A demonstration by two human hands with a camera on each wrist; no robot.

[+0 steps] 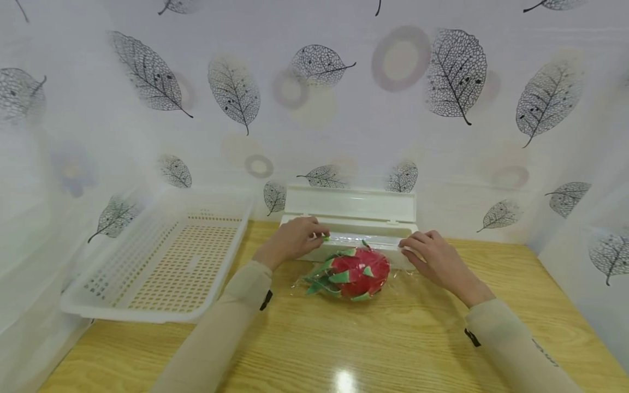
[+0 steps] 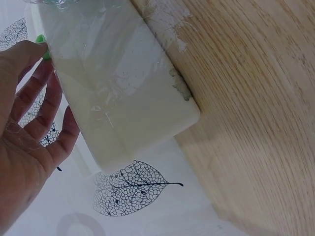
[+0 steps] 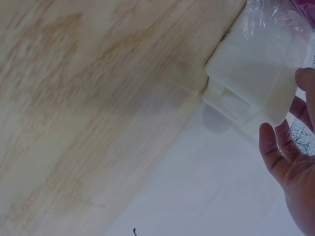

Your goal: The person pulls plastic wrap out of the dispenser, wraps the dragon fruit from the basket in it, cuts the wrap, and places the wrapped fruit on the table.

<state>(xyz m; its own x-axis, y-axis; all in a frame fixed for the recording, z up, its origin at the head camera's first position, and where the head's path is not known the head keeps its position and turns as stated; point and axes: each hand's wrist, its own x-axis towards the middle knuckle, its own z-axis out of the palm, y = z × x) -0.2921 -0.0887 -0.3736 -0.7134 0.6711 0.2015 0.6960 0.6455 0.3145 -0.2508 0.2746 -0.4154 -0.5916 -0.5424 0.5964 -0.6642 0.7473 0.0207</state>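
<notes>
A white cling film dispenser box [image 1: 314, 254] stands on the table with its lid [image 1: 349, 203] raised at the back. Clear cling film [image 2: 118, 54] runs over its front edge and down around a red dragon fruit [image 1: 356, 273] with green-tipped scales, which lies just in front. My left hand [image 1: 296, 238] pinches a small green slide cutter [image 2: 43, 46] at the left part of the box's front edge. At the other end, my right hand [image 1: 437, 259] grips the box's front rim, thumb in front and fingers behind. Its fingertips are partly hidden.
A white perforated plastic basket [image 1: 216, 289] stands to the left on the wooden table [image 1: 373, 344]. Behind and at both sides hangs a white sheet [image 1: 344, 131] printed with dark leaves, close behind the raised lid.
</notes>
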